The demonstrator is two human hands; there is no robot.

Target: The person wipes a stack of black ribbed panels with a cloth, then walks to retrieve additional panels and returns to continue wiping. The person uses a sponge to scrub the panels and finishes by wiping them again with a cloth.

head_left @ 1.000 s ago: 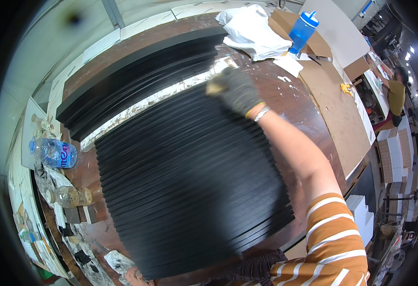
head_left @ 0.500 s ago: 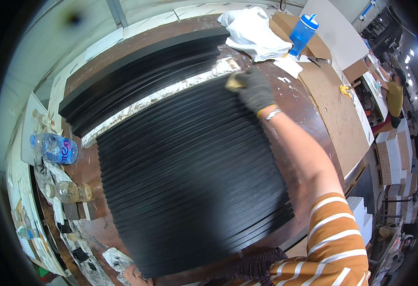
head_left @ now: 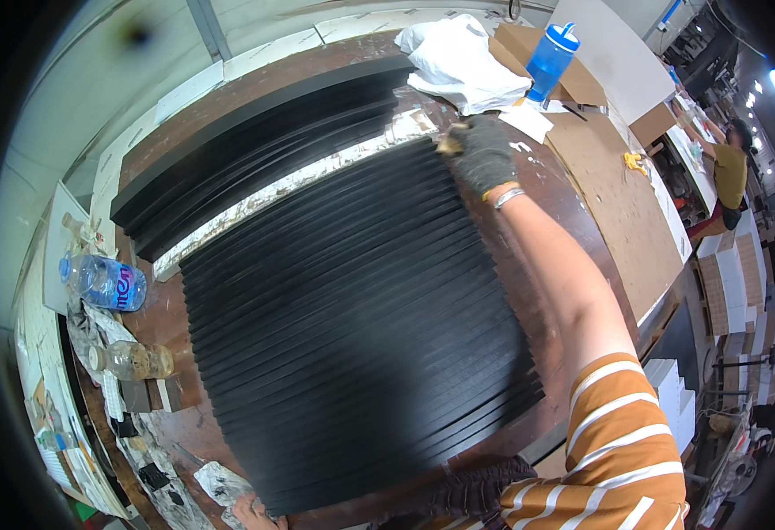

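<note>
On a stained brown workbench (head_left: 582, 212) lies a fanned stack of black slats (head_left: 352, 327). My gloved right hand (head_left: 483, 155) presses a small yellowish pad (head_left: 448, 141) at its far corner, fingers curled; my left hand's (head_left: 250, 512) grip I cannot tell.

Black slats (head_left: 343, 327) on a brown table (head_left: 582, 203); dark grey glove (head_left: 483, 155), orange-and-white striped sleeve (head_left: 622, 433), blue bottle (head_left: 549, 53).

Matt black ribbed slats (head_left: 352, 327), worn wooden table (head_left: 573, 221)
</note>
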